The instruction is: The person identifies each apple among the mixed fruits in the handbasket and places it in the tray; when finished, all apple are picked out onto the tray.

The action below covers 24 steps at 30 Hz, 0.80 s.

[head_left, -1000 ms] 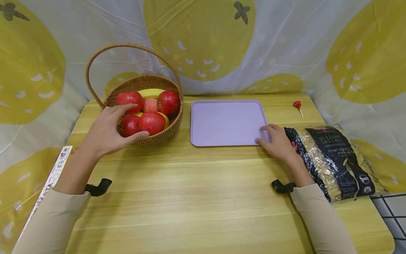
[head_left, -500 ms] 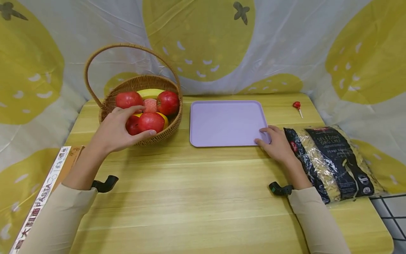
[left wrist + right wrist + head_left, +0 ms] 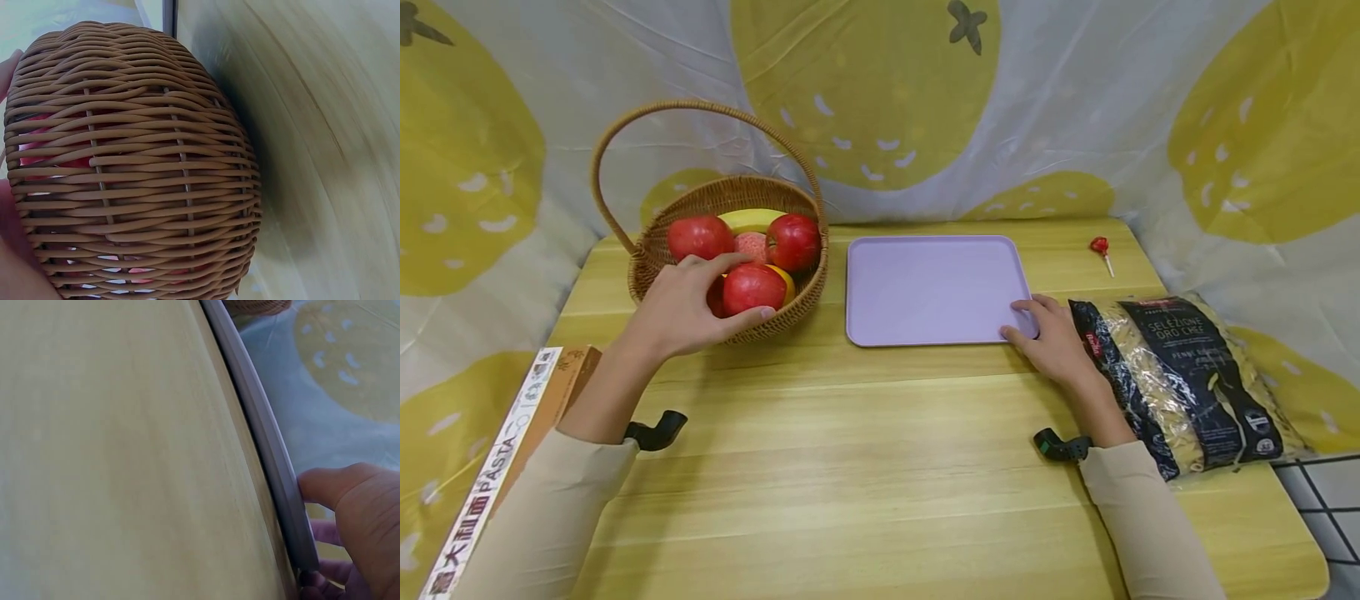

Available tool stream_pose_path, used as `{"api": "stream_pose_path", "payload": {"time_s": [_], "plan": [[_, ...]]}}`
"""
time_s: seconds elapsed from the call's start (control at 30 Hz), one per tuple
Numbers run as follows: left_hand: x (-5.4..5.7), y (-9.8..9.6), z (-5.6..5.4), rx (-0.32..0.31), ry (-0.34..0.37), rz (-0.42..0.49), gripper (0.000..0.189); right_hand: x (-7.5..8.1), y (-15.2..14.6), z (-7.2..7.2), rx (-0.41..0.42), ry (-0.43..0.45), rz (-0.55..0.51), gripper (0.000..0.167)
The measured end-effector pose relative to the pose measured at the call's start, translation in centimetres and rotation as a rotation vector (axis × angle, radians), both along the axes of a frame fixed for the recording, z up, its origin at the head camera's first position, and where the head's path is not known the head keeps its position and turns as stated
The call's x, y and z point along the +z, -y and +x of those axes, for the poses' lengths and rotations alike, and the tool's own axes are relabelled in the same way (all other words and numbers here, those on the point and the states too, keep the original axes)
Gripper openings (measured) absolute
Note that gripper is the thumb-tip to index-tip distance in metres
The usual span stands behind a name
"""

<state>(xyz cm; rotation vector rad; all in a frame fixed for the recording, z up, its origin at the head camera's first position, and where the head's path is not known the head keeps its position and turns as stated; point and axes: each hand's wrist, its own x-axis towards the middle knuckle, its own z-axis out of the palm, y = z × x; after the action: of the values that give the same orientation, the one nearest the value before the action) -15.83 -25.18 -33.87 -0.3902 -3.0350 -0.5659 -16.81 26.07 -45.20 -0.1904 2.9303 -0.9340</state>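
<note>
A woven basket (image 3: 711, 198) with a tall handle holds several red apples (image 3: 702, 237), a pinkish round fruit (image 3: 751, 245) and a yellow banana (image 3: 751, 220). My left hand (image 3: 688, 304) reaches over the basket's front left rim, thumb and fingers spread around the front red apple (image 3: 756, 292); whether it touches the apple is unclear. In the left wrist view, the wicker side (image 3: 137, 169) hides most of that hand. My right hand (image 3: 1054, 337) holds the front right corner of a flat lilac tray (image 3: 934, 287), its thumb (image 3: 325, 484) against the rim.
A red lollipop (image 3: 1101, 247) lies at the back right. Below it rests a bag of penne pasta (image 3: 1187, 383), close to my right forearm. A pasta box (image 3: 505, 458) stands at the left table edge, partly behind my left sleeve. A lemon-patterned cloth (image 3: 880, 83) hangs behind.
My left hand has moved right and inward from the left-hand apples to around the front apple, its thumb and fingers drawing closer together. The right hand stays at the tray corner.
</note>
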Motion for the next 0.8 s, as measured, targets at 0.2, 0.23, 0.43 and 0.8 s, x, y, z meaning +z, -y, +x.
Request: {"api": "stream_pose_path", "payload": {"time_s": [0.2,0.23,0.43,0.8], "plan": [[0.2,-0.1,-0.3,-0.025,0.022,0.022,0.08,-0.4,0.0,0.0,-0.008,-0.002,-0.027,0.056],[0.3,-0.1,-0.4,-0.033,0.025,0.025,0.081,-0.5,0.0,0.0,-0.009,-0.002,-0.03,0.055],[0.7,-0.5,-0.7,-0.057,0.013,0.045,0.083,-0.6,0.0,0.1,-0.015,0.005,-0.045,0.055],[1.0,-1.8,-0.9,0.004,-0.081,0.253,0.079,-0.9,-0.4,0.2,-0.022,-0.021,-0.079,0.05]]}}
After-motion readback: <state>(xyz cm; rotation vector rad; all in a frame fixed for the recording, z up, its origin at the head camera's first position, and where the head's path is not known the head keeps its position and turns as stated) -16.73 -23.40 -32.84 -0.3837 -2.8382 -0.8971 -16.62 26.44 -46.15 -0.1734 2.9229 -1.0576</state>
